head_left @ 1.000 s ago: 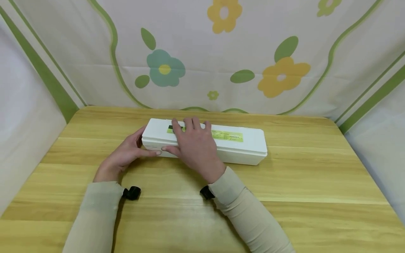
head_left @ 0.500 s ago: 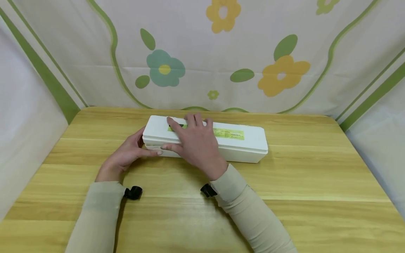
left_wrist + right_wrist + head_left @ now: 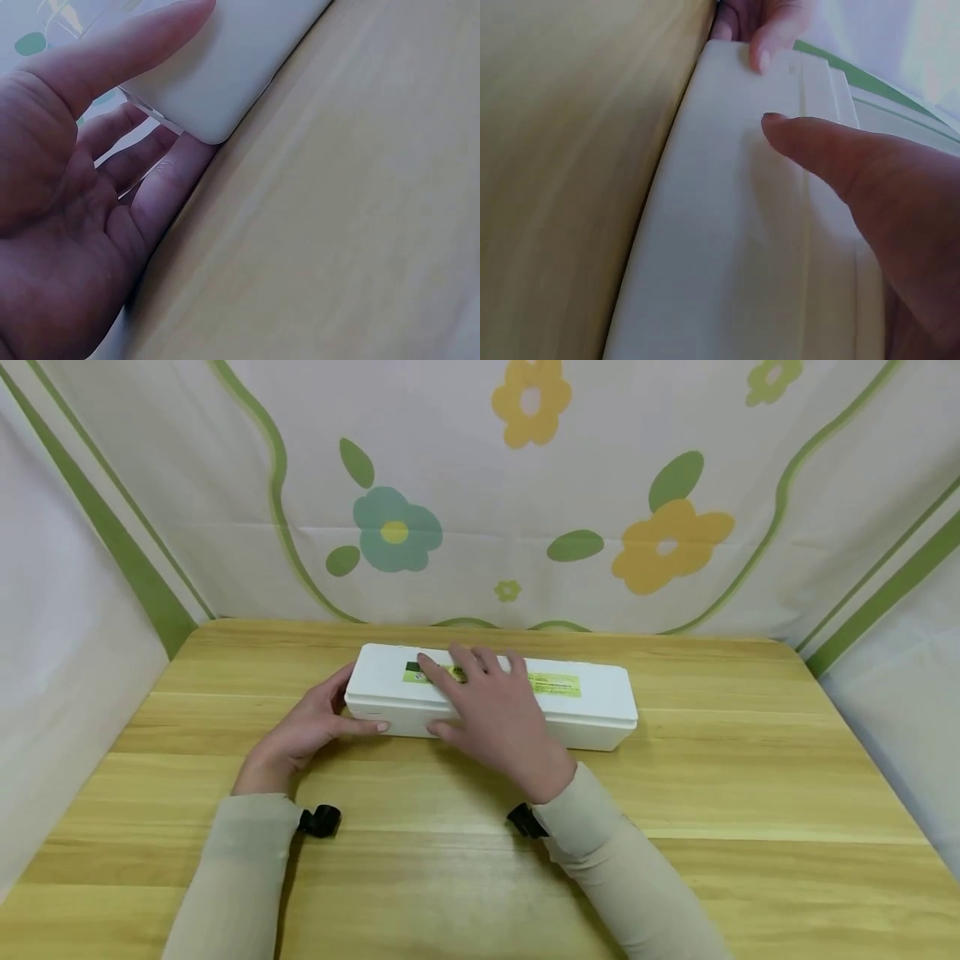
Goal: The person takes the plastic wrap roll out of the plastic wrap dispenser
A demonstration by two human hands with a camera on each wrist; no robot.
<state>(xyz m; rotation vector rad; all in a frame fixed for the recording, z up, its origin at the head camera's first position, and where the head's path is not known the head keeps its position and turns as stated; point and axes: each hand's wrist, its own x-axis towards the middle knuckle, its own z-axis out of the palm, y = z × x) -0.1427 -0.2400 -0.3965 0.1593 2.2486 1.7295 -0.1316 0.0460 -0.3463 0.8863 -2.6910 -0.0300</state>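
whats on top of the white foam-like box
On the lid of the white box there's a yellow-green printed label, with the right hand over it. The hand covers the label's middle, so that part can't be seen.

Site: curtained-off tabletop spot; type of building cannot be told.
Wood-grain table [image 3: 420, 893], walled at back and both sides by white fabric [image 3: 465, 485] with printed flowers [image 3: 412, 537] and green stripes [image 3: 892, 596].

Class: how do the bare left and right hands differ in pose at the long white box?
The left hand grips the box at its left end; the right hand spreads over the lid. The left thumb points right, the right thumb left. Both thumbs show at the front.
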